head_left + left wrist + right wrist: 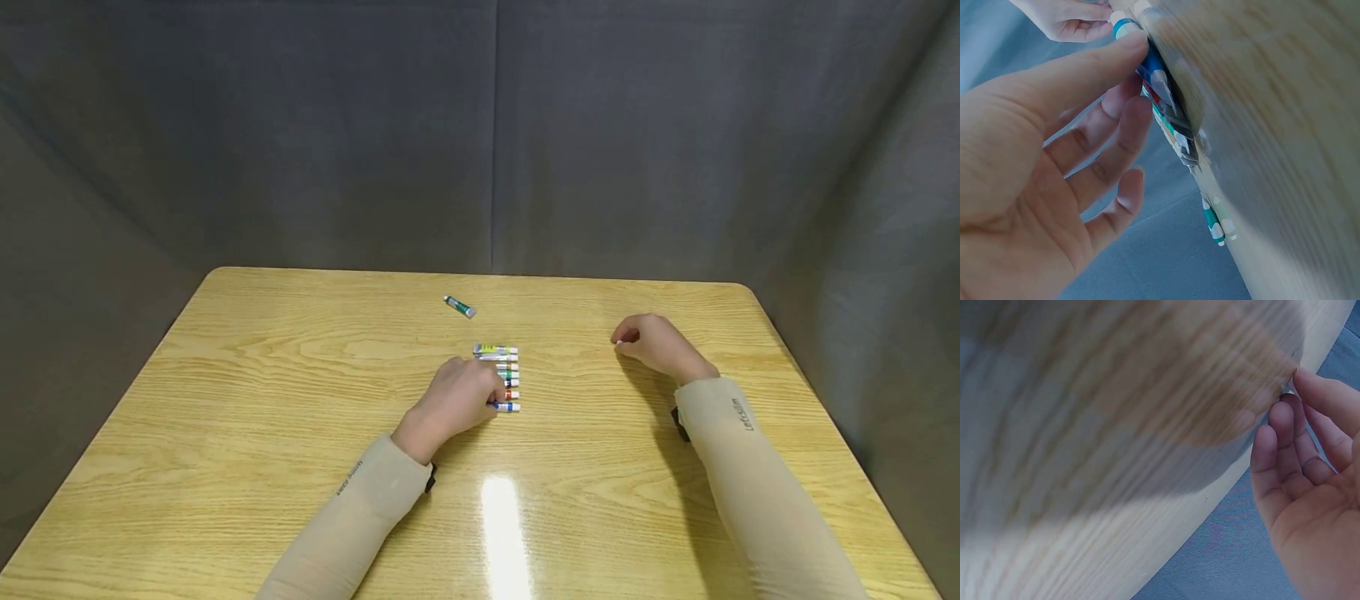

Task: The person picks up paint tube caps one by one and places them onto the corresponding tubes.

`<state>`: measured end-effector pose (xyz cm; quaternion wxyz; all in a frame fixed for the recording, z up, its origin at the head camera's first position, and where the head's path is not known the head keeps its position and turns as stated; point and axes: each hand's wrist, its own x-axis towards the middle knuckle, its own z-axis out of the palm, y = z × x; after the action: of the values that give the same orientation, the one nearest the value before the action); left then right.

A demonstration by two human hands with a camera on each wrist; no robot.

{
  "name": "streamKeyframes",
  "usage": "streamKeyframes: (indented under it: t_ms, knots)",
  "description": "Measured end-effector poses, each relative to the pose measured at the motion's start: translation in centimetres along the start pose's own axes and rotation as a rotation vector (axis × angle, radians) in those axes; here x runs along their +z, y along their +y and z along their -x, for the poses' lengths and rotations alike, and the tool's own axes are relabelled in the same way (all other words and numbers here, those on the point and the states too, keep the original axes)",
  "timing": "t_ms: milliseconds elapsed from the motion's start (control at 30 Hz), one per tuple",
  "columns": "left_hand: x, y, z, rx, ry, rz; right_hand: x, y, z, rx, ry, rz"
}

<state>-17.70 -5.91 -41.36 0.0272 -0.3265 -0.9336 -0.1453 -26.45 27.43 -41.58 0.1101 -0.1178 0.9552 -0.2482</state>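
Note:
Several small paint tubes lie side by side in a row, their white caps towards the right. At the row's near end, my left hand [463, 390] pinches a blue paint tube [507, 407] between thumb and fingers; the left wrist view shows the thumb on that blue tube [1154, 65]. A red-banded tube [512, 395] is beside it, and a yellow-green tube [489, 349] is at the far end. The hand covers parts of the row. Off to the right, my right hand [660, 343] pinches a small white thing [618, 342] just at the tabletop, mostly hidden by the fingers.
Apart from the row, a green paint tube [460, 307] lies aslant farther back on the wooden table [225, 400]. Grey curtains [360, 142] hang behind the table and at both sides. A bright reflection shows on the tabletop's near part.

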Motion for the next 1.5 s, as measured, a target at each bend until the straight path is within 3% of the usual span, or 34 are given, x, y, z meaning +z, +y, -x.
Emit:
streamKeyframes:
  t_ms: [233, 467, 667, 833, 1000, 1133, 1233, 1500]
  knots:
    - [-0.7, -0.6, 0.1, 0.007, 0.028, 0.102, -0.1, -0.5, 0.2, 0.008, 0.010, -0.017]
    - [-2.6, -2.0, -0.3, -0.123, 0.072, 0.222, -0.8, -1.3, 0.6, -0.009, 0.050, -0.005]
    - [-3.9, -4.2, -1.6, -0.208, 0.091, 0.207, -1.3, -2.3, 1.0, -0.024, 0.078, -0.021]
    - [-4.4, -6.3, -2.6, -0.282, 0.068, 0.167, -1.3, -3.4, 1.2, -0.047, 0.109, -0.059]
    - [-4.4, -8.1, -3.4, -0.343, -0.005, 0.170, -1.2, -4.5, 1.5, -0.099, 0.145, -0.083]
    - [-4.0, -9.2, -3.9, -0.400, -0.055, 0.236, -0.9, -5.2, 2.0, -0.132, 0.170, -0.096]
    - [-3.5, -9.6, -4.4, -0.426, -0.059, 0.262, -0.6, -5.5, 2.2, -0.150, 0.182, -0.101]
    - [-2.2, -10.2, -5.4, -0.439, -0.059, 0.212, 0.5, -6.1, 2.9, -0.193, 0.195, -0.096]
